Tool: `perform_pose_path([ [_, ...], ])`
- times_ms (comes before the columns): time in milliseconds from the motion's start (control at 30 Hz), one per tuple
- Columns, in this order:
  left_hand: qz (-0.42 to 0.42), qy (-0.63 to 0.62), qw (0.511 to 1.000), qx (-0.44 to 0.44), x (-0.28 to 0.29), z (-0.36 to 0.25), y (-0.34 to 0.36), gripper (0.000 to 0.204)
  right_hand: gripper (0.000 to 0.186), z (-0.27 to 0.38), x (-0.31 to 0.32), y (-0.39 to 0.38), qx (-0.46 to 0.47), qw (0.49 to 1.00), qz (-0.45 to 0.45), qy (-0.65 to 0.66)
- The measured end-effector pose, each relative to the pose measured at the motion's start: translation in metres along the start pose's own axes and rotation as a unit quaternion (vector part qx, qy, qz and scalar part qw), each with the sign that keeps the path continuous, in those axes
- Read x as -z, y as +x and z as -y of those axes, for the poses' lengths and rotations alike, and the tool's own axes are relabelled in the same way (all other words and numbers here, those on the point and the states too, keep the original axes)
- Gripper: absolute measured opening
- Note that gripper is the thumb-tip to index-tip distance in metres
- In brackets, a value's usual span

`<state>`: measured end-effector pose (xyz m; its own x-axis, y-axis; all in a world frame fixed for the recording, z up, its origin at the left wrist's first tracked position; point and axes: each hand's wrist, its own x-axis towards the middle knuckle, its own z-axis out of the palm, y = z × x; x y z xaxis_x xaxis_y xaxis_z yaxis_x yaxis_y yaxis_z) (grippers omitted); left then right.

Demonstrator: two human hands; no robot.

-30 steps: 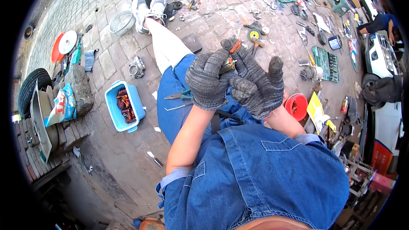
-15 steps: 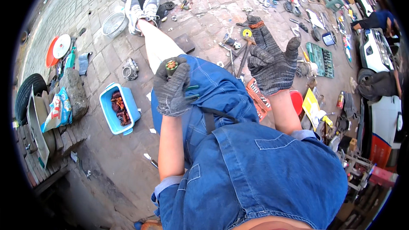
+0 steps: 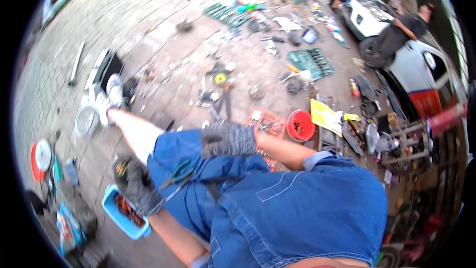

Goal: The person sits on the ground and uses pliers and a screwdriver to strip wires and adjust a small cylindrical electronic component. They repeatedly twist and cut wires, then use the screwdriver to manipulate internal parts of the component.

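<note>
Already, reddish-brown pieces [image 3: 127, 210] lay in the blue tub [image 3: 139, 233] at lower left; the small round part [image 3: 120, 169], not yet set down, sat in the left hand's [image 3: 138, 184] curled fingers above it. The right hand [image 3: 229, 139] hung mid-frame over the lap [image 3: 171, 150], fingers too blurred to tell.

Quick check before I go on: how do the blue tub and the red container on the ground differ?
Shape: the blue tub is oblong, while the red container is round.
Colour: the blue tub is light blue; the other is bright red.
Place: the blue tub lies on the left, by the left hand; the red container is on the right, beyond the right forearm.
Both are open-topped and hold reddish-brown material.
</note>
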<state>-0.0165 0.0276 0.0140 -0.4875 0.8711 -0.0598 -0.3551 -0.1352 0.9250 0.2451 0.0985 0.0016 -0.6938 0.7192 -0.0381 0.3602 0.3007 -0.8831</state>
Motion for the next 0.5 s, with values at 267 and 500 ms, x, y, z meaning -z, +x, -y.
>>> perform_pose_path([
  [267,0.117,-0.030,0.991,0.056,-0.029,0.047,-0.025,0.024,0.084,0.053,0.008,0.007,0.064,0.762,-0.051,0.643],
  [500,0.054,-0.035,0.998,0.025,-0.010,0.042,-0.025,0.022,0.050,0.050,-0.009,0.013,-0.079,0.979,0.144,-0.124],
])
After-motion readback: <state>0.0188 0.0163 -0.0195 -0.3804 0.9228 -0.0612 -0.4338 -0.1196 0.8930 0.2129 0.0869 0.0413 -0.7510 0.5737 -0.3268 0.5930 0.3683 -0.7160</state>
